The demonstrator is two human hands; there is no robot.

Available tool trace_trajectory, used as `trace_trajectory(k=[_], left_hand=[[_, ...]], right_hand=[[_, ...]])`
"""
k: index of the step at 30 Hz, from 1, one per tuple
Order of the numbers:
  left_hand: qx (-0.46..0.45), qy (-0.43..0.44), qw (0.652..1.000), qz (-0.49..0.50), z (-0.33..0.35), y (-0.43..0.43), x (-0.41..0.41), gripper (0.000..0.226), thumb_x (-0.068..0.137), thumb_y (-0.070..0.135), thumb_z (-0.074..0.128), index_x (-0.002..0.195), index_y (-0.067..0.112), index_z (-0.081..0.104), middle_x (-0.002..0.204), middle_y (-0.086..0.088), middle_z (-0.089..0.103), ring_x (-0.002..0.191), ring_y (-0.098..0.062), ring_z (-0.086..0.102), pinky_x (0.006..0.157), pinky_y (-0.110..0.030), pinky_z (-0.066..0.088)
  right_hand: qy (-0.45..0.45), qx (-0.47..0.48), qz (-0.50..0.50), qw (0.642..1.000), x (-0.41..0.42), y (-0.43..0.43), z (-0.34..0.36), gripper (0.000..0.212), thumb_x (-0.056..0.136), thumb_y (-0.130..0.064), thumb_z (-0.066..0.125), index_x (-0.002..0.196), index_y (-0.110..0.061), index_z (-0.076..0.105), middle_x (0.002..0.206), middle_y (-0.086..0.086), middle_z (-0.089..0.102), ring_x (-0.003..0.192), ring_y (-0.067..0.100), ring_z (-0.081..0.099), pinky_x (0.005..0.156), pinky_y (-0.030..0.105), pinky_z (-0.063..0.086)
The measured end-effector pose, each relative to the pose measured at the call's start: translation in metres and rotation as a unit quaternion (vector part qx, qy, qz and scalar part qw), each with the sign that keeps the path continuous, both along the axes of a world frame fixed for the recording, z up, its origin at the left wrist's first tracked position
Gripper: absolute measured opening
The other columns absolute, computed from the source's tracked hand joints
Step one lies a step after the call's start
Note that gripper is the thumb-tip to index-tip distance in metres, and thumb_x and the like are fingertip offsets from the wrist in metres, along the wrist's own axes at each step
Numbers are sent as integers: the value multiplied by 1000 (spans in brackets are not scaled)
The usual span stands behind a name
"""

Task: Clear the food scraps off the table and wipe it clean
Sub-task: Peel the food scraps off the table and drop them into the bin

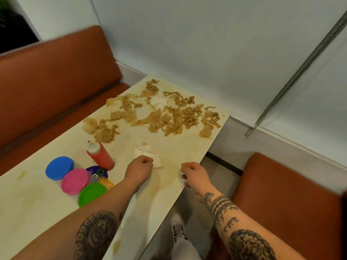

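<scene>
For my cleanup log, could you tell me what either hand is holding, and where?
The right hand is curled on nothing. The left hand is curled over the near edge of the napkin; whether it pinches it cannot be told.

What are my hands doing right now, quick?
Left hand: curled at the napkin; grip cannot be told.
Right hand: closed fist, holding nothing.

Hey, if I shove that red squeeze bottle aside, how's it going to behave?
The red squeeze bottle is tall and narrow, so a high push would likely tip it. It looks filled nearly to its white cap, so probably weighty. The table shows greasy smears, so it may slide.
</scene>
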State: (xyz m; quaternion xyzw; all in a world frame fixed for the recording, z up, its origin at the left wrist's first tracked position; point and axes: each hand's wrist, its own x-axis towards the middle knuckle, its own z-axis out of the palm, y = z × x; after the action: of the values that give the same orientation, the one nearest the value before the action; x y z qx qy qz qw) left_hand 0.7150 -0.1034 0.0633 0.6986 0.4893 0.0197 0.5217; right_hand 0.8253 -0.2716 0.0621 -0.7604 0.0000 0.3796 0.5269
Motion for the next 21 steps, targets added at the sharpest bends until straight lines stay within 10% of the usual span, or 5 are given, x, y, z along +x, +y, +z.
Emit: trace_trajectory(k=[11, 21], left_hand=[[51, 190, 978, 75, -37, 44, 70, 95, 78, 66, 71, 157, 36, 27, 166, -5, 13, 146, -40, 24, 114, -55, 29], [56, 218, 967, 118, -50, 58, 91, 81, 61, 49, 80, 133, 35, 44, 134, -3, 38, 125, -35, 40, 102, -51, 38]], right_hand=[[13, -27, 97, 995, 99, 80, -32, 15, 97, -24, 58, 110, -24, 65, 104, 1, 68, 86, 16, 65, 68, 28, 51], [-10, -46, 133, 990, 148, 127, -59, 20, 95, -23, 57, 114, -24, 63, 104, -1, 67, 93, 22, 66, 76, 39, 54]])
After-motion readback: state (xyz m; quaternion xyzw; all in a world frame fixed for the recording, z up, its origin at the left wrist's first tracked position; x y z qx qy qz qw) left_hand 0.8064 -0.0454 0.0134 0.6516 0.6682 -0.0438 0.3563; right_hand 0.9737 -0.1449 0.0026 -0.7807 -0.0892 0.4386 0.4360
